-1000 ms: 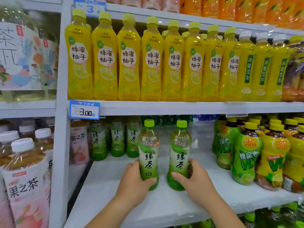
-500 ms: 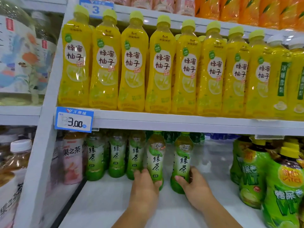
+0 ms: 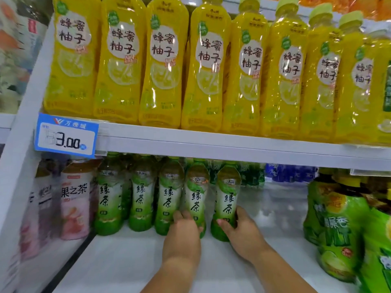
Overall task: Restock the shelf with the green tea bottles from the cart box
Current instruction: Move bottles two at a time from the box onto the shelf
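At the far left, a blue price tag (image 3: 66,135) clipped to the upper shelf edge reads "3.00". Below it a pink bottle (image 3: 74,199) stands upright, labelled 果之茶.

Next come three green tea bottles (image 3: 142,193) in a row on the white lower shelf (image 3: 127,261). Each stands with its long axis vertical, cap up under the shelf above and label facing forward. The labels read 绿茶 down the front, with a small red brand mark near the shoulder too blurred to read.

Just to their right the fourth green tea bottle (image 3: 196,193) stands upright on the shelf, touching or nearly touching the third, and carries the same 绿茶 label. The left hand (image 3: 184,233) grasps its lower part from the front, fingers curled round the left side and thumb on the right.

A narrow gap away, the fifth green tea bottle (image 3: 227,195) is also vertical with its cap up. The right hand (image 3: 243,233) clasps its base, thumb across the front and fingers wrapped behind on the right.

Behind are dark green bottles (image 3: 251,174) and blue bottles (image 3: 289,173). Above runs a line of yellow bottles (image 3: 163,60) marked 蜂蜜柚子. At the far right stand bright green bottles (image 3: 336,229) with yellow caps, their writing blurred.
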`<act>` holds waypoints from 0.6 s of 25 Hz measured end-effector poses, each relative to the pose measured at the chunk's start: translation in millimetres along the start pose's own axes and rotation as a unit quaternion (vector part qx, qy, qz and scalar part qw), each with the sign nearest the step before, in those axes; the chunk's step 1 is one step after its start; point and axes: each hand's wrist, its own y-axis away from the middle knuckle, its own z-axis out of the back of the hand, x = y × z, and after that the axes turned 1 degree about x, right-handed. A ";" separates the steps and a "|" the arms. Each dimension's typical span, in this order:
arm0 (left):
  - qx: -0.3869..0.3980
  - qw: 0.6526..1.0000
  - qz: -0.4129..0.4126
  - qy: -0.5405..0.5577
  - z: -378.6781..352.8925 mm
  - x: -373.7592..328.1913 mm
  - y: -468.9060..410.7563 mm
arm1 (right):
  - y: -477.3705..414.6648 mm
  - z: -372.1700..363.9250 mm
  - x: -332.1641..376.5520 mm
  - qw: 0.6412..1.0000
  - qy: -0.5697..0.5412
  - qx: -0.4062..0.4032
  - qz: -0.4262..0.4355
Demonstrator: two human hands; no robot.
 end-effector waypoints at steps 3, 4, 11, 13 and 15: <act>-0.028 1.000 -0.014 0.005 -4.6 3.6 -2.2 | -0.3 -3.7 -1.1 1.000 -0.017 -0.001 0.018; -0.032 0.999 -0.012 0.016 -6.0 5.1 -2.6 | -0.3 -5.5 -1.8 1.000 -0.020 0.001 0.022; -0.021 0.995 0.027 0.094 -10.1 21.1 -6.5 | -1.1 -8.0 -7.7 0.999 -0.031 0.043 0.006; -0.012 0.995 0.027 0.091 -8.4 21.1 -7.1 | -2.3 -9.1 -10.5 0.999 -0.010 0.042 0.004; -0.009 0.994 0.033 0.102 -6.8 20.2 -6.9 | -2.5 -9.5 -11.4 0.999 -0.004 0.046 0.004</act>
